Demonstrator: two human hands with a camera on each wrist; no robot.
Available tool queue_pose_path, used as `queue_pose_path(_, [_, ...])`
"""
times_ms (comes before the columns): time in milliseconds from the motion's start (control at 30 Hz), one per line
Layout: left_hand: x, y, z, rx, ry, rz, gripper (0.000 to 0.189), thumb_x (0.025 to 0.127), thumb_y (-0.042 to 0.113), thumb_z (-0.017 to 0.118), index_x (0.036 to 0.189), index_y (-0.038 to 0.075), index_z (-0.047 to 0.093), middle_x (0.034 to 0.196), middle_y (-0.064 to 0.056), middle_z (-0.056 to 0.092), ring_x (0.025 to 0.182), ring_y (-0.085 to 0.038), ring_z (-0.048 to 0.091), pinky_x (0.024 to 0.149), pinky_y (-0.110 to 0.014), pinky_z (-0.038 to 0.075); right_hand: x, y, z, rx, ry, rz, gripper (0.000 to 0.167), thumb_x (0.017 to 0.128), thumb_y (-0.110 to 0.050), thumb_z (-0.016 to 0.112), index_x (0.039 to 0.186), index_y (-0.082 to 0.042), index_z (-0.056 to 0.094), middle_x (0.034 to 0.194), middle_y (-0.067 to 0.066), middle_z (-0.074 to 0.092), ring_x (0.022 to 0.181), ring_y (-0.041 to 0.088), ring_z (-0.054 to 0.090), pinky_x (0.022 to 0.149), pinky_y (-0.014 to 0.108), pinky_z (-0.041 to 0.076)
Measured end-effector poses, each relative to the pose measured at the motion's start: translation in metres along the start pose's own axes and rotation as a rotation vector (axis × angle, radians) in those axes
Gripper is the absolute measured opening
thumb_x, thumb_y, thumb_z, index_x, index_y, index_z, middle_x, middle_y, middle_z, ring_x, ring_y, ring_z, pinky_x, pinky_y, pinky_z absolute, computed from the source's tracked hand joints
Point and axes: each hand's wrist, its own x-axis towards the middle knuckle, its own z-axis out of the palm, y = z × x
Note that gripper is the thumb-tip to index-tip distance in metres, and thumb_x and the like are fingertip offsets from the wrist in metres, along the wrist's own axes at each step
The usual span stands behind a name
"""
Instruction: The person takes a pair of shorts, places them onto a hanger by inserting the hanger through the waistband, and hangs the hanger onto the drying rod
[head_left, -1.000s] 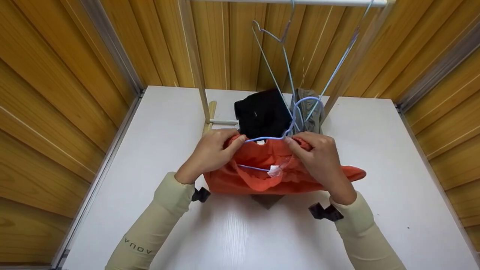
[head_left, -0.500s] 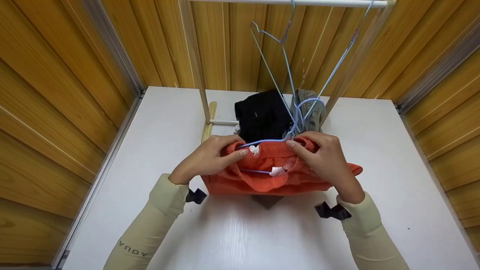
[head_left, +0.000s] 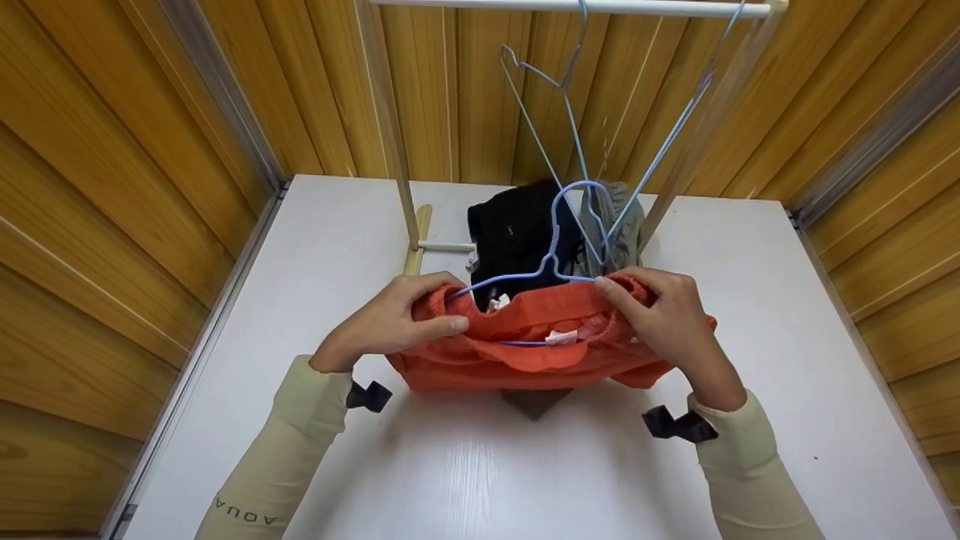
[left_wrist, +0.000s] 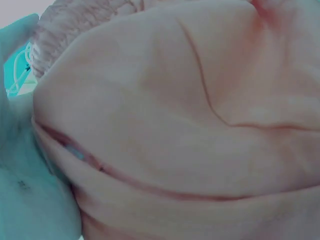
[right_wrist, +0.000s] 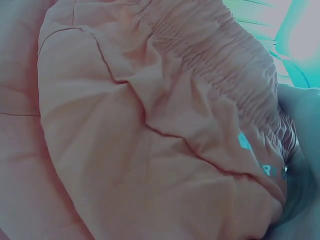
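Observation:
In the head view, orange elastic-waisted shorts (head_left: 517,367) are held up over the table by both hands. A blue-violet wire hanger (head_left: 510,277) sits within the waistband, its hook standing up above and its lower bar crossing the opening. My left hand (head_left: 409,319) grips the left side of the waistband, thumb along the front. On the opposite side my right hand (head_left: 660,319) pinches waistband and hanger arm together, thumb on top. Gathered elastic on the shorts (right_wrist: 210,75) and a small printed mark fill the right wrist view. A pocket opening on the shorts (left_wrist: 150,185) shows in the left wrist view.
A clothes rack with a white top rail (head_left: 637,7) stands at the back. From it hang wire hangers (head_left: 574,127), with black clothing (head_left: 517,229) and grey-green clothing (head_left: 626,217) below. A brown pointed piece (head_left: 536,405) pokes out beneath the shorts. Wooden walls (head_left: 97,225) enclose the table (head_left: 465,472).
My hands have moved apart, spreading the waistband wider. The hanger's hook has swung left and its neck now stands near the middle of the waistband, apart from my right thumb.

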Motion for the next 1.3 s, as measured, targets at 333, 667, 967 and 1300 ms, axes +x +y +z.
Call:
queue_pose_path(333, [-0.001, -0.009, 0.005, 0.044, -0.090, 0.033, 0.042, 0.084, 0.030, 0.075, 0.121, 0.019, 0.058, 0.106, 0.003, 0.064, 0.096, -0.013, 0.057, 0.085, -0.027, 0.052, -0.001, 0.017, 0.008, -0.030, -0.125, 0.080, 0.031, 0.097, -0.037, 0.056, 0.096, -0.012, 0.073, 0.075, 0.003, 0.062, 0.073, 0.017, 0.051, 0.061, 0.018, 0.042])
queue_pose_path(667, [-0.003, -0.019, 0.006, 0.092, -0.009, -0.008, 0.022, 0.091, 0.025, 0.067, 0.111, 0.016, 0.061, 0.094, 0.002, 0.064, 0.084, -0.014, 0.056, 0.075, -0.027, 0.048, 0.001, 0.030, 0.015, -0.021, -0.228, 0.120, 0.040, 0.095, -0.045, 0.057, 0.114, -0.011, 0.067, 0.104, 0.008, 0.070, 0.094, 0.024, 0.063, 0.083, 0.038, 0.054])
queue_pose_path(967, [-0.007, -0.021, 0.000, -0.009, 0.086, -0.156, 0.025, 0.090, 0.020, 0.069, 0.113, 0.014, 0.062, 0.104, -0.005, 0.065, 0.094, -0.019, 0.056, 0.083, -0.032, 0.048, -0.003, 0.031, 0.010, 0.037, 0.079, 0.124, 0.034, 0.098, -0.036, 0.056, 0.107, -0.006, 0.069, 0.105, 0.010, 0.071, 0.101, 0.015, 0.061, 0.089, 0.033, 0.049])
queue_pose_path(1300, [-0.006, -0.031, -0.007, 0.000, 0.195, -0.321, 0.032, 0.092, 0.021, 0.065, 0.123, 0.013, 0.059, 0.112, -0.008, 0.063, 0.098, -0.021, 0.057, 0.086, -0.033, 0.050, -0.005, 0.029, 0.009, 0.033, 0.110, 0.111, 0.033, 0.099, -0.034, 0.053, 0.103, -0.006, 0.071, 0.096, 0.007, 0.073, 0.087, -0.007, 0.055, 0.081, 0.020, 0.045])
